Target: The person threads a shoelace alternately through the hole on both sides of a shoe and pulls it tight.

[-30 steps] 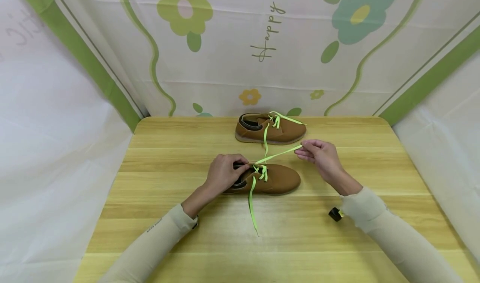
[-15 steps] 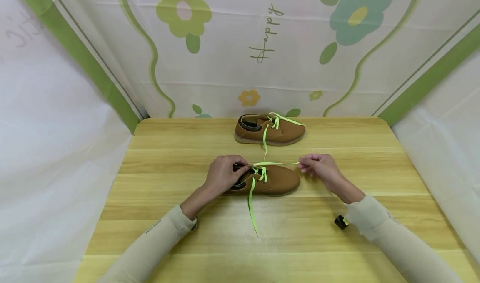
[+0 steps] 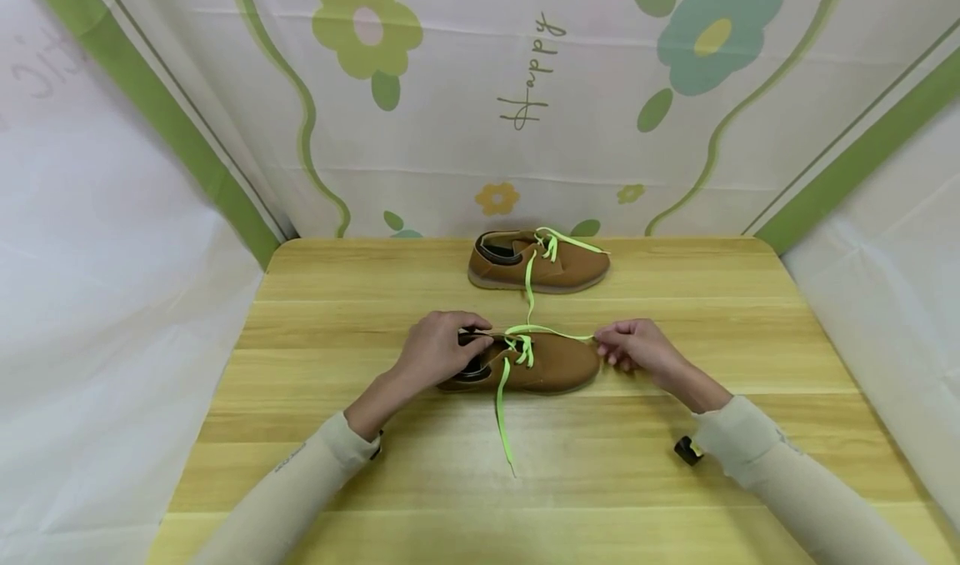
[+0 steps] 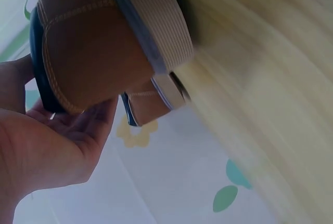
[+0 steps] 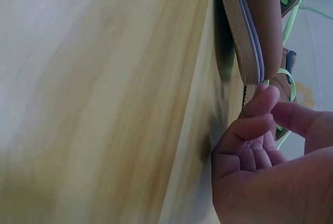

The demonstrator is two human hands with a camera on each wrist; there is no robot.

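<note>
On the table, a brown shoe point(image 3: 558, 361) points its toe to the right, with bright green laces through its eyelets. My left hand point(image 3: 438, 350) is at the shoe's opening, thumb and forefinger slightly apart near the tongue; in the left wrist view the left hand point(image 4: 57, 146) lies by the heel collar, fingers partly hidden behind the shoe. My right hand point(image 3: 641, 350), beyond the toe, pinches the end of one shoelace point(image 3: 558, 332), which runs slack along the shoe's far side. The other lace end point(image 3: 504, 415) hangs over the near side onto the table.
A second brown shoe point(image 3: 577, 269) with green laces stands behind, near the back edge of the wooden table point(image 3: 360, 465). One of its laces trails toward the front shoe. Flower-printed white cloth point(image 3: 450, 132) rises behind the table.
My right hand has come down and toward me with the lace end, and the lace has gone from taut to slack. My left hand has drawn slightly left, its thumb and forefinger parting.
</note>
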